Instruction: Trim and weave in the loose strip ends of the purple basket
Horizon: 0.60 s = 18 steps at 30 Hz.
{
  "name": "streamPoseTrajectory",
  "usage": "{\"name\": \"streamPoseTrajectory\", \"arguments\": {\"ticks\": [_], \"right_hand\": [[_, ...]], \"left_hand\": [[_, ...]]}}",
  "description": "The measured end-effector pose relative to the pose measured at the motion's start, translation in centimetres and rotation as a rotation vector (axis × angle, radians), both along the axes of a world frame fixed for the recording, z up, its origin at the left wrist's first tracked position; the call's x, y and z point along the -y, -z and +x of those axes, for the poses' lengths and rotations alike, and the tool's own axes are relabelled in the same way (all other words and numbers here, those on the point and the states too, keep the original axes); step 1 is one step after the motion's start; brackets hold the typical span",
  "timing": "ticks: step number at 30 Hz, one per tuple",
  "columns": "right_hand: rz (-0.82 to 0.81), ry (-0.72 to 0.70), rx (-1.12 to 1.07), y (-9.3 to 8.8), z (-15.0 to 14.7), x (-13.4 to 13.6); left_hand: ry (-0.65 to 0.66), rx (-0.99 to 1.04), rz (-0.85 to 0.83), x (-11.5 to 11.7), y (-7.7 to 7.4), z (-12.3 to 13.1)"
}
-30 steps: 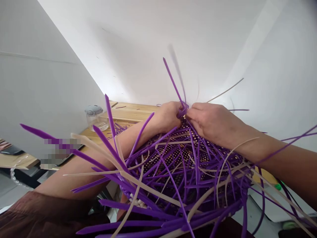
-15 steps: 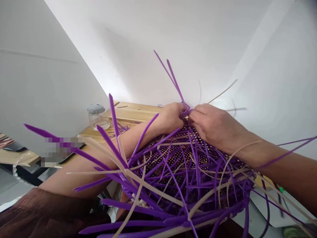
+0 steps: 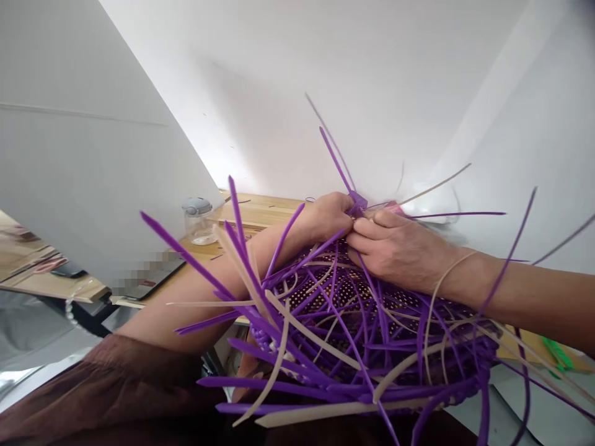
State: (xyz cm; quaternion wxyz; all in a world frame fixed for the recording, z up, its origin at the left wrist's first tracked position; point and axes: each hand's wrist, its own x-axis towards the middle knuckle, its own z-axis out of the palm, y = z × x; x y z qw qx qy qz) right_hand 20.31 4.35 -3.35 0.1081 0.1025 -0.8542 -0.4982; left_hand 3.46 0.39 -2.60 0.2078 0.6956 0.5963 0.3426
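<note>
A woven basket (image 3: 320, 297) in purple and beige plastic strips lies tilted in front of me, its open side facing me. Loose strip ends stick out all round its rim and cross over the opening. At the far rim my left hand (image 3: 332, 214) is closed, pinching a purple strip (image 3: 357, 201) where it bends. Right beside it, my right hand (image 3: 390, 244) is also closed, its fingers pressed against the same stretch of rim. What its fingertips hold is hidden behind the knuckles.
A clear jar with a grey lid (image 3: 199, 223) stands on the wooden table (image 3: 260, 210) at the back left. Dark flat device (image 3: 153, 282) lies near my left forearm. A green object (image 3: 555, 354) is at the right. A white wall (image 3: 372, 80) rises behind.
My view has shifted left, so the scene sits further right. My right hand has turned at the rim, its fingers now curled in tighter. Some upright strips have swung.
</note>
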Motion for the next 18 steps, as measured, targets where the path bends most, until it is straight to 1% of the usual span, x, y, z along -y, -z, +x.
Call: {"name": "streamPoseTrajectory", "arguments": {"ticks": [4, 7, 10, 12, 14, 16, 18], "right_hand": [[0.020, 0.034, 0.062, 0.1, -0.3, 0.0], [0.017, 0.105, 0.082, -0.2, -0.4, 0.4], [0.002, 0.148, 0.112, -0.1, -0.7, 0.8], [-0.031, 0.151, 0.128, 0.9, -1.5, 1.0], [-0.107, 0.134, 0.141, 2.4, -2.6, 1.0], [-0.231, 0.060, 0.171, 4.0, -3.9, 1.0], [-0.285, 0.015, 0.155, 4.9, -4.6, 0.9]], "left_hand": [[-0.009, 0.029, -0.021, -0.5, 0.4, -0.1], [-0.020, 0.047, -0.011, -0.8, 0.7, -0.2], [0.018, 0.083, -0.035, -1.0, 0.8, -0.4], [0.049, 0.138, -0.054, -1.0, 0.8, -0.6], [0.079, 0.206, -0.049, -1.0, 0.9, -0.7], [0.104, 0.260, -0.021, -1.0, 1.0, -0.8], [0.129, 0.263, 0.002, -1.0, 1.0, -0.9]]}}
